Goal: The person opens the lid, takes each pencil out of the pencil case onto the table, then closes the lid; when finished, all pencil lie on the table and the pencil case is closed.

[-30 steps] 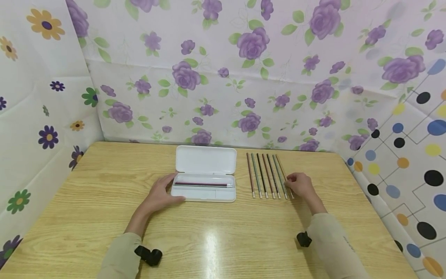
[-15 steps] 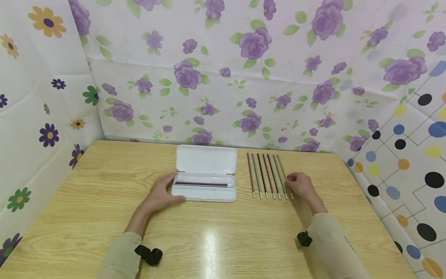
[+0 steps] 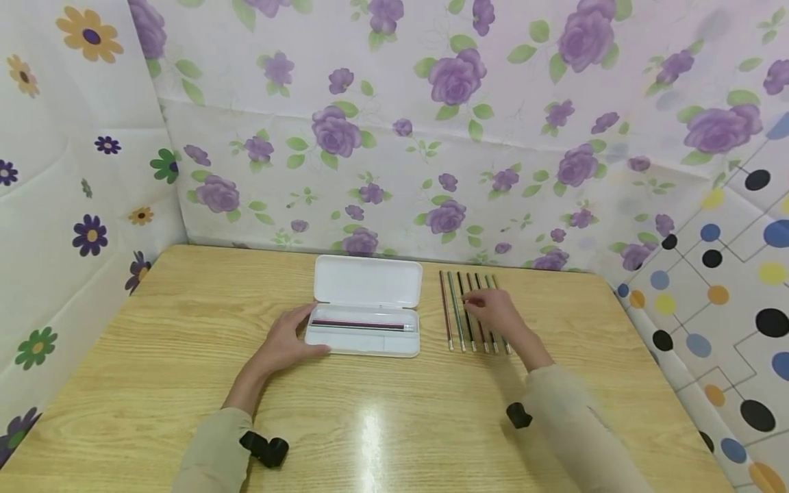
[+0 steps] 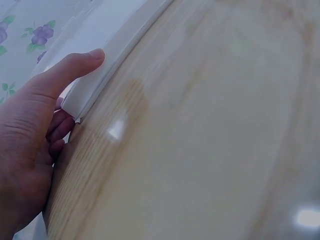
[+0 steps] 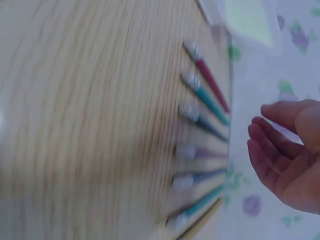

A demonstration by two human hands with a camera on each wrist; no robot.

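A white pencil case (image 3: 351, 344) lies on the table with its lid (image 3: 368, 281) raised at the back. Inside it, a few dark and reddish pencils (image 3: 360, 324) lie along the rear compartment. My left hand (image 3: 285, 342) grips the case's left end, thumb (image 4: 82, 62) on the front wall and fingers around the end. To the right of the case, several pencils lie in a row, among them a red pencil (image 5: 212, 85), a teal pencil (image 5: 210, 105) and a yellowish pencil (image 5: 202, 219). Over this row hovers my right hand (image 3: 496, 313), fingers loosely bent, holding nothing.
The wooden table (image 3: 308, 424) ends at a wall cloth with purple flowers (image 3: 456, 75). A cloth with coloured dots (image 3: 715, 294) borders the right side, and a flower-print cloth (image 3: 55, 198) the left.
My right hand has left the rightmost pencil and moved left and slightly away from me, over the middle of the row. The left hand stays on the pencil case.
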